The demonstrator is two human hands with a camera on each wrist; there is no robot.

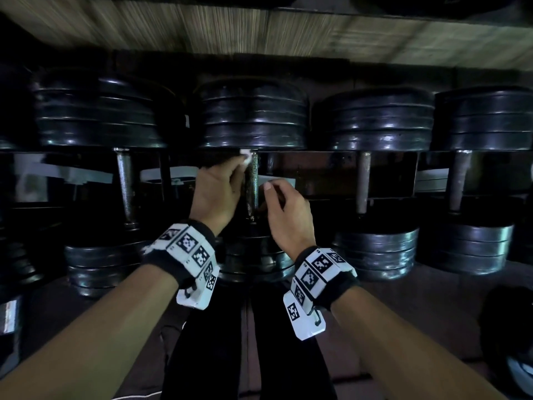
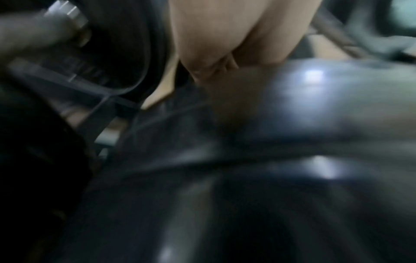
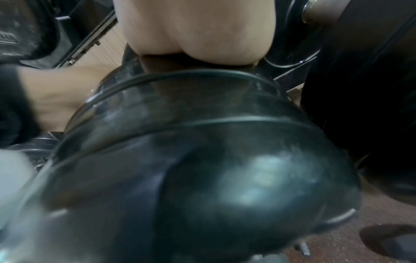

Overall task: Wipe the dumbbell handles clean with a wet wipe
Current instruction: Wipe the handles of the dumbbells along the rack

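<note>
Row of black dumbbells (image 1: 253, 180) on a rack (image 1: 331, 174), filling the middle band of the head view, handles running top to bottom in frame. Wooden boards (image 1: 259, 27) across the top. Dark trouser legs (image 1: 251, 342) at bottom centre.

Middle dumbbell in work: handle (image 1: 254, 180) at frame centre, far plates (image 1: 253, 114) above it, near plates (image 1: 256, 261) below, between the wrists.

Left hand (image 1: 216, 194) just left of the handle, fingers curled, pinching a white wet wipe (image 1: 245, 156) against the top end of the handle, close under the far plates. Only a small bit of wipe visible. Right hand (image 1: 288, 209) just right of the handle, fingers loosely curled with thumb up, nothing seen in it; contact with the handle cannot be told.

Wrist views blurred: mostly near plates (image 3: 191, 160) and palm heel (image 2: 236, 35), no grip detail.

Step judged: wiping the middle handle, starting at the far end. To do well: wrap wipe round the bar, pull toward the near plates in full strokes, twist to reach the underside, steady with the free hand. Rough handle likely to snag or tear the wipe, so moderate pressure. Neighbouring handles (image 1: 124, 183) (image 1: 362, 180) look untouched.
</note>
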